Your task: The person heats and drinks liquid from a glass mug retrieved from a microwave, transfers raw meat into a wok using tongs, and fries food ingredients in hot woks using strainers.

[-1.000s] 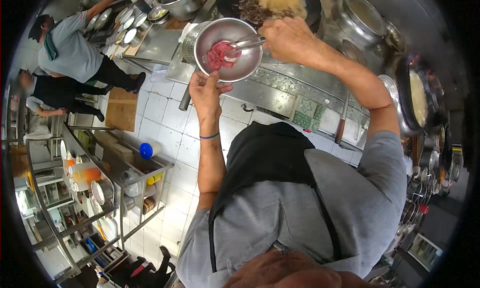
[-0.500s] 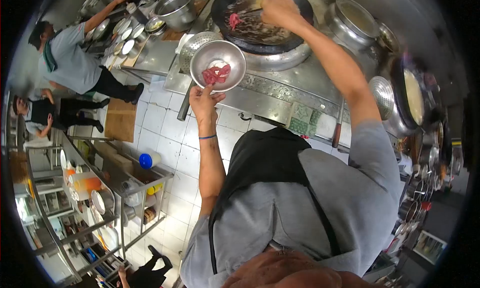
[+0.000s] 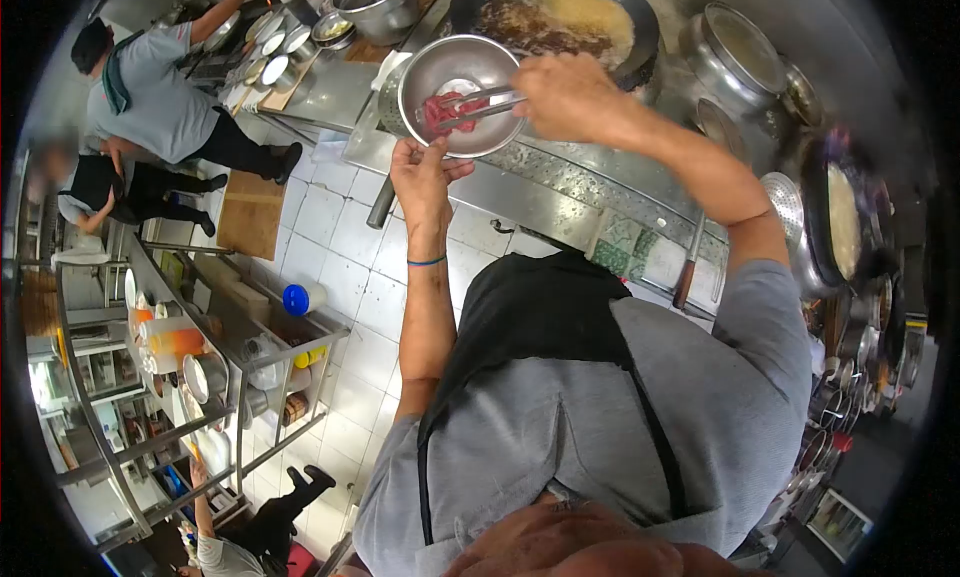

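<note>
Tilted toward me, a steel bowl [image 3: 425, 67] rests in my left hand [image 3: 425, 177], whose fingers hold its near rim. Red strips of raw meat [image 3: 452, 115] lie inside the bowl. My right hand [image 3: 570, 99] is closed on metal tongs [image 3: 490, 107], whose tips are in the bowl at the meat. Behind the right hand stands a large dark wok [image 3: 640, 27] with bubbling, foamy oil [image 3: 570, 17].
A perforated ladle [image 3: 392, 99] lies partly under the bowl. Lidded pots [image 3: 740, 52] and a second wok [image 3: 815, 207] stand to the right. Co-workers [image 3: 155, 97] are at the left and bottom. A steel shelf rack [image 3: 290, 362] stands at the left.
My right hand has come back from over the wok to the bowl, with the tongs at the meat. The bowl has shifted slightly up and right. The oil now foams more.
</note>
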`<state>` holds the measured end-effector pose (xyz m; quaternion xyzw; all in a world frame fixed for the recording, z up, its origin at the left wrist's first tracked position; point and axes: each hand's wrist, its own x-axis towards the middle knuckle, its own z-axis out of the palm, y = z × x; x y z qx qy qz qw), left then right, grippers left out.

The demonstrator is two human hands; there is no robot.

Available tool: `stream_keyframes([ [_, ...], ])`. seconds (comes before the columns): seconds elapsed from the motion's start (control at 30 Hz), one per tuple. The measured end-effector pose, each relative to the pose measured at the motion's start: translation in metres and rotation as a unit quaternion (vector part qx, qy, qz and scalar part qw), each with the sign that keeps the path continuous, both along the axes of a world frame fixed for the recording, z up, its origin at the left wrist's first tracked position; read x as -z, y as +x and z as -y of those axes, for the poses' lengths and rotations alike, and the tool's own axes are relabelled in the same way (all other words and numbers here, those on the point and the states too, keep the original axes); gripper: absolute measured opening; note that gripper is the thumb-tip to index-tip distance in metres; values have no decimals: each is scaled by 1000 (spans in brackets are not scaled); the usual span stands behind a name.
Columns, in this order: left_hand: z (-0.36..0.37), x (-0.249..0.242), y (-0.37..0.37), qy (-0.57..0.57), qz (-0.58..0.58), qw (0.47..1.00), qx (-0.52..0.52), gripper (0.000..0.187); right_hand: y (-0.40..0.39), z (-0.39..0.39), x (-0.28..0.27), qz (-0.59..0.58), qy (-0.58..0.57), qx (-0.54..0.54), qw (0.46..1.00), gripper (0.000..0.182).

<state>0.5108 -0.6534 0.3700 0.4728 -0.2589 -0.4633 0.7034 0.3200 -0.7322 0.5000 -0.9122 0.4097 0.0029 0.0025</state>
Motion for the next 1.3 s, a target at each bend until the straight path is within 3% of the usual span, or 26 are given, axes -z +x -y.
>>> stream_keyframes([
  [0.23, 4, 10, 4, 10, 13, 1000, -17, 16, -32, 19, -7, 130, -73, 30, 988, 25],
  [0.37, 10, 41, 16, 35, 20, 999, -22, 16, -52, 42, -25, 109, -95, 165, 976, 27],
  [0.57, 2, 37, 15, 47, -4, 999, -19, 13, -95, 152, 54, 59, -148, 253, 954, 28],
  [0.67, 0, 27, 18, 28, -7, 999, -19, 12, -98, 133, 40, 122, -159, 253, 946, 32],
  [0.73, -2, 25, 20, 13, -4, 1000, -28, 12, -82, 74, -6, 191, -135, 188, 954, 35],
  [0.83, -4, 14, 14, -3, 15, 1000, -23, 13, -60, 24, -25, 97, -81, 101, 987, 34],
  [1.03, -4, -3, -5, -27, 53, 998, -2, 15, -28, -4, 15, 48, -89, -13, 995, 19],
  [1.2, -6, 18, 11, -3, 52, 998, -29, 17, -44, -5, -17, 125, -79, 109, 983, 24],
  [1.3, -11, 38, 18, 17, 29, 999, -40, 19, -62, 27, -13, 88, -101, 191, 972, 25],
])
